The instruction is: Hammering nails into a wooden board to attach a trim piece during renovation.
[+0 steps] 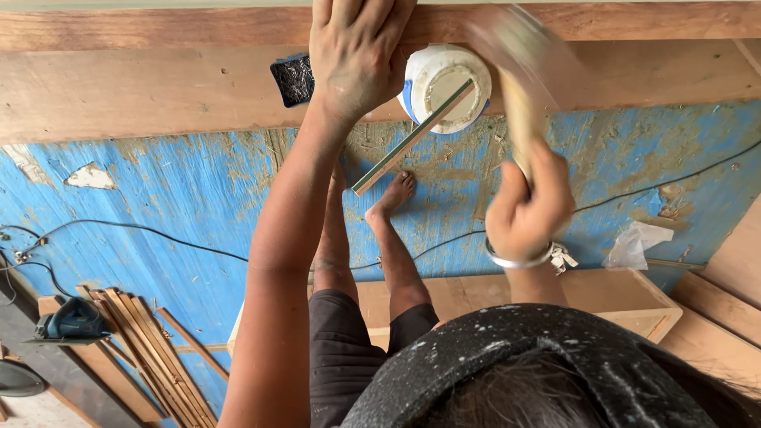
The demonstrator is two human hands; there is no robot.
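My left hand (357, 55) lies flat on a long wooden plank (158, 95), fingers stretched toward the top edge, where their tips are cut off. My right hand (527, 210), a metal bangle on its wrist, grips the wooden handle of a hammer (519, 119). The hammer's head is blurred with motion above the plank, right of my left hand. Between the two hands a white round container (444, 83) sits on the plank, with a thin flat strip (412, 139) leaning out of it. A small black packet of nails (292, 79) lies just left of my left hand.
Below is a blue, dirt-streaked floor (158, 198) crossed by black cables (143, 230). A bundle of wooden strips (151, 341) and a blue circular saw (71, 321) lie at lower left. A wooden box frame (618, 293) and crumpled plastic (634, 242) are at right.
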